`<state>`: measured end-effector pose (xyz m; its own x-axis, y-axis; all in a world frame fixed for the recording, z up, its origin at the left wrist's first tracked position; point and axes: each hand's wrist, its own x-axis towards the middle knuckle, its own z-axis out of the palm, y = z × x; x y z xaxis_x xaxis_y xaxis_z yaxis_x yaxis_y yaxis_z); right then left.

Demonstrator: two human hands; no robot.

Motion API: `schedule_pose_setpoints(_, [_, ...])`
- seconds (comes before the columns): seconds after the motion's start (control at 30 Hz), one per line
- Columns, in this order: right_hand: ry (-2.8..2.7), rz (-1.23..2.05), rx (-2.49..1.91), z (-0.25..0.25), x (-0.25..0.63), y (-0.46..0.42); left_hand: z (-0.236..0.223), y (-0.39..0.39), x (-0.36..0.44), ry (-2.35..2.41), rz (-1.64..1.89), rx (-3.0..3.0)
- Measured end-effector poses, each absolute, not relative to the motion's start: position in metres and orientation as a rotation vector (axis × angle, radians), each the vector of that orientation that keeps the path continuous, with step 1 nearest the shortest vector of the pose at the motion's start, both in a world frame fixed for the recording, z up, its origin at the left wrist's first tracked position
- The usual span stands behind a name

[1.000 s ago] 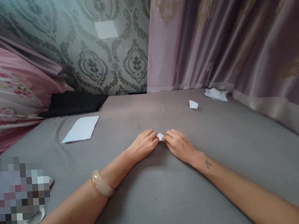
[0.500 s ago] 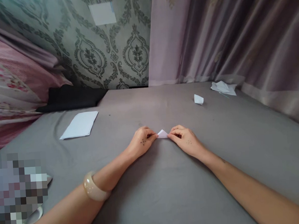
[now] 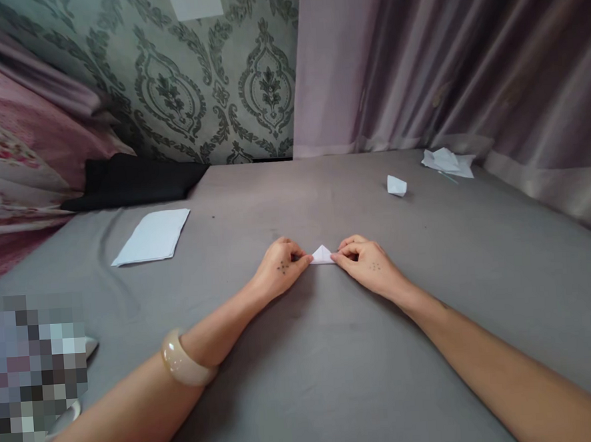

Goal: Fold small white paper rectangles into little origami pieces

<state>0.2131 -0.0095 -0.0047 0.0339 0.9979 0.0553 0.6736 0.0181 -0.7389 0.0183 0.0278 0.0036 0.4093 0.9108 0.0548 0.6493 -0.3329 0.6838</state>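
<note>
A small white folded paper (image 3: 323, 254), shaped like a low triangle with its point away from me, is held between my two hands. My left hand (image 3: 284, 267) pinches its left corner between thumb and fingers. At the right corner, the thumb and fingers of my right hand (image 3: 367, 264) pinch it the same way. The paper's two outer corners are hidden by my fingertips. Both hands rest low over the grey cloth (image 3: 334, 365). A pale bangle (image 3: 186, 361) circles my left forearm.
A stack of white paper (image 3: 153, 236) lies at the left, before a folded black cloth (image 3: 133, 181). At the far right stand a small folded paper piece (image 3: 397, 185) and a pile of folded papers (image 3: 448, 162). Curtains (image 3: 416, 60) hang behind. A blurred-out object (image 3: 35, 377) is at near left.
My hands have turned from knuckles-up to a thumb-and-finger pinch at the corners, and more of the folded paper shows between them. The view has tipped downward.
</note>
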Motion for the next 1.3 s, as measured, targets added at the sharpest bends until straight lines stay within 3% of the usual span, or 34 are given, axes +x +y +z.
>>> schedule_pose_setpoints(0.8, [-1.737, 0.705, -1.785, -0.005, 0.214, -0.003, -0.001, 0.032, 0.022, 1.359, 0.515, 2.161])
schedule_pose_setpoints(0.93, [-1.775, 0.633, -1.800, -0.004, 0.217, -0.002, -0.006, 0.031, 0.020, 1.156, 0.642, 2.366])
schedule_pose_setpoints(1.1, [-1.755, 0.625, -1.710, -0.007, 0.225, -0.002, -0.004, 0.029, 0.020, 0.751, 0.556, 2.711])
schedule_pose_setpoints(1.3, [-1.582, 0.518, -1.527, -0.003, 0.214, -0.020, 0.001, 0.026, 0.020, 0.682, 0.464, 2.859])
